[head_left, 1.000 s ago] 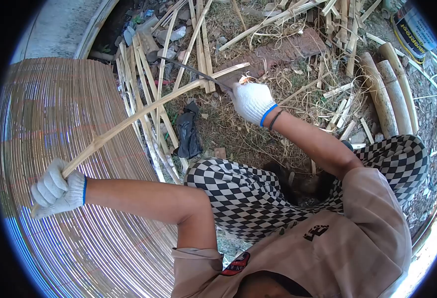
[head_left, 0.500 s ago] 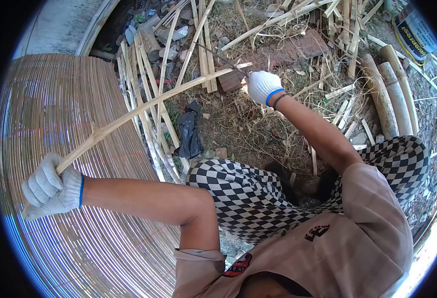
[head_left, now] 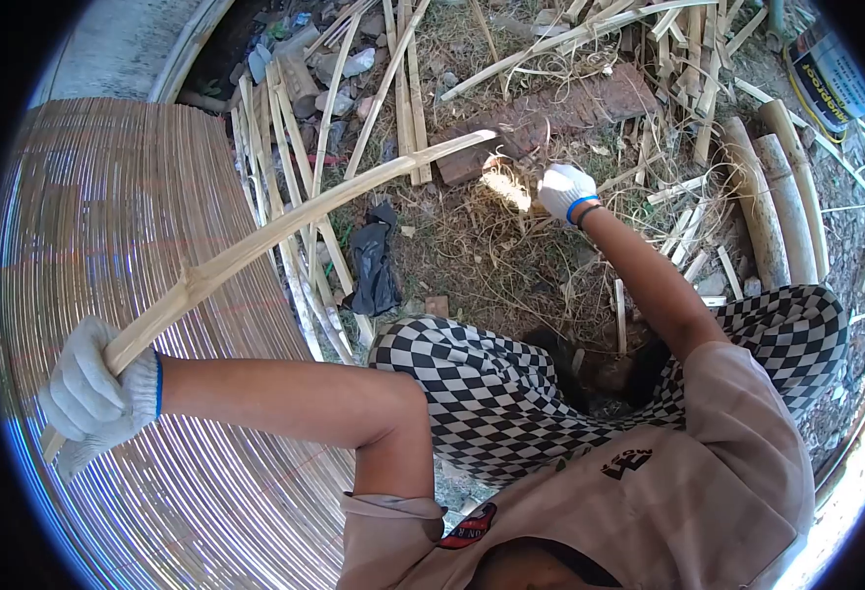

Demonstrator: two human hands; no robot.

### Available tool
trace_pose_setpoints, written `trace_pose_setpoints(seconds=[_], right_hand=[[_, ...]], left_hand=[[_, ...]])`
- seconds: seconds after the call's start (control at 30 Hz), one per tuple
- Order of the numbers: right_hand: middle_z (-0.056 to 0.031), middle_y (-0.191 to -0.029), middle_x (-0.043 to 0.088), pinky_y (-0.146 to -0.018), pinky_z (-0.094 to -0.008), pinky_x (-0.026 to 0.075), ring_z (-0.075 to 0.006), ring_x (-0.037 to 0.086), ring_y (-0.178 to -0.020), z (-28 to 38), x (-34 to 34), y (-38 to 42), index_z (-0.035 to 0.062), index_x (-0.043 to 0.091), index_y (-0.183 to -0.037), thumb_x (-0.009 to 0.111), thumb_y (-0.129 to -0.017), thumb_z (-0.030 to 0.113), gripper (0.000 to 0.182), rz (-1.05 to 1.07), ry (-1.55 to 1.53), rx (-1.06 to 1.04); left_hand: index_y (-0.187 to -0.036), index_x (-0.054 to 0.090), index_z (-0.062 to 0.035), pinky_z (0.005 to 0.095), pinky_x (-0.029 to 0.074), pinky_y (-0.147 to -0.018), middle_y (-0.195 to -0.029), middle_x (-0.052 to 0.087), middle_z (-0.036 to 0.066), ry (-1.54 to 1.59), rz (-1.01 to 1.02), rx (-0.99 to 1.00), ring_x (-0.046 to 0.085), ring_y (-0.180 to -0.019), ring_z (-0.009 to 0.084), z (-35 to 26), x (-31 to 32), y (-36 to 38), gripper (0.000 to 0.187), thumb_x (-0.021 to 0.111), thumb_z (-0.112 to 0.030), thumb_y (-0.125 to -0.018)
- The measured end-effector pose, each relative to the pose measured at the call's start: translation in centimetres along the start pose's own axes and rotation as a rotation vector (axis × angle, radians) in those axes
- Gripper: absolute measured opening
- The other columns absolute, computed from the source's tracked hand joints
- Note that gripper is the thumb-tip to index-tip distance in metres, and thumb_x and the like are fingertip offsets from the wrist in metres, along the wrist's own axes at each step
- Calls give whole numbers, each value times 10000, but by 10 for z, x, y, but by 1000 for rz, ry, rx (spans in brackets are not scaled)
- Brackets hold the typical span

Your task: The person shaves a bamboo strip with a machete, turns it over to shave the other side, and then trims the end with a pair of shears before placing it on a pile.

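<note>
My left hand (head_left: pixel 90 398), in a white glove with a blue cuff, is closed around the lower end of a long split bamboo strip (head_left: pixel 277 226). The strip bows up to the right, has a knobby node, and its far end lies over a reddish-brown board (head_left: pixel 605 98). My gloved right hand (head_left: pixel 565 192) is closed to the right of that end, apart from it. It grips a knife, whose long thin dark blade showed in the earlier frame; now the blade is blurred and hard to make out. Thin shavings lie around it.
A slatted bamboo mat (head_left: pixel 118 216) spreads on the left. Split strips (head_left: pixel 408 88) lie behind the work spot, with a black plastic bag (head_left: pixel 372 261) nearer. Bamboo poles (head_left: pixel 784 206) and a labelled bucket (head_left: pixel 831 79) stand at right. Checkered trouser legs (head_left: pixel 482 393) are in front.
My right hand has moved right and slightly down, away from the strip's end, taking the knife with it. My left hand and the strip have shifted only slightly.
</note>
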State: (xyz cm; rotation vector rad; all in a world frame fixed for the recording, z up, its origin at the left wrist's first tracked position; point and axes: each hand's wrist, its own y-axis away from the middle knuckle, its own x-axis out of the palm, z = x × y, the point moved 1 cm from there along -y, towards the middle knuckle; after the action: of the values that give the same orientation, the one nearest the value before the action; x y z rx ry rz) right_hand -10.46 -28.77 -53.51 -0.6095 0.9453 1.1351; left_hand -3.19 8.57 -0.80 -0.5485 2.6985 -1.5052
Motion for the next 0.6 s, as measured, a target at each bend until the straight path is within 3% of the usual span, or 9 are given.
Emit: trace_pose_setpoints(seconds=[0.07,0.1,0.13,0.2,0.27,0.33,0.43,0.53,0.6], right_hand=[[-244,-858,720,-753,-491,570,-433,708,-840,-14,-3,-3,29,746,-831,558,-919,339,373,84,-104,136],[-236,-968,738,-800,-479,574,-403,722,-939,-12,-10,-3,36,765,-895,552,-886,331,365,131,-85,175],[-246,-963,734,-820,-475,570,-412,716,-954,-17,-9,-2,27,760,-919,541,-911,327,371,185,-95,144],[-260,-953,729,-843,-482,567,-418,714,-960,-16,1,6,16,747,-964,537,-937,327,377,186,57,-140],[-281,-959,723,-861,-495,565,-430,712,-970,-6,-9,23,-11,731,-1025,512,-981,370,442,221,-44,-43],[-352,-892,690,-828,-511,570,-456,717,-923,29,-49,51,-105,702,-1024,450,-1021,484,640,203,-349,261],[-333,-813,686,-785,-523,569,-475,711,-839,74,-81,59,-104,704,-1000,439,-1019,519,678,194,-354,164],[-291,-802,694,-753,-515,556,-460,711,-842,118,-105,68,-66,699,-975,444,-1030,528,649,85,-424,74],[-283,-778,681,-740,-509,547,-465,701,-826,140,-124,76,-47,684,-1017,472,-1034,499,586,156,-661,74]], left_hand=[[-534,517,-219,259,425,-488,-405,474,-92,-118,-94,52,467,-414,98,2,2,-4,658,620,-799,-827],[-571,503,-209,308,406,-590,-471,463,-67,-150,-151,74,454,-519,135,4,6,-2,591,677,-715,-821],[-609,490,-199,357,387,-692,-536,453,-43,-182,-208,94,442,-624,172,6,10,-1,539,735,-632,-815],[-673,481,-167,404,374,-744,-616,420,-13,-313,-307,66,411,-702,199,6,17,0,472,747,-523,-832],[-742,467,-137,418,374,-732,-668,390,0,-408,-428,98,408,-732,209,5,12,-1,391,730,-411,-832],[-790,461,-114,425,377,-712,-690,371,6,-446,-511,168,407,-731,212,7,7,-2,311,697,-313,-833],[-801,467,-113,390,376,-613,-673,371,9,-388,-536,335,388,-620,178,18,-8,-8,180,628,-184,-838],[-751,405,-134,350,348,-563,-662,330,3,-111,-407,270,299,-564,143,24,0,-9,186,554,-53,-828],[-731,419,-153,308,351,-541,-651,348,-23,-282,-419,283,324,-547,107,24,3,-11,248,582,-55,-891]])
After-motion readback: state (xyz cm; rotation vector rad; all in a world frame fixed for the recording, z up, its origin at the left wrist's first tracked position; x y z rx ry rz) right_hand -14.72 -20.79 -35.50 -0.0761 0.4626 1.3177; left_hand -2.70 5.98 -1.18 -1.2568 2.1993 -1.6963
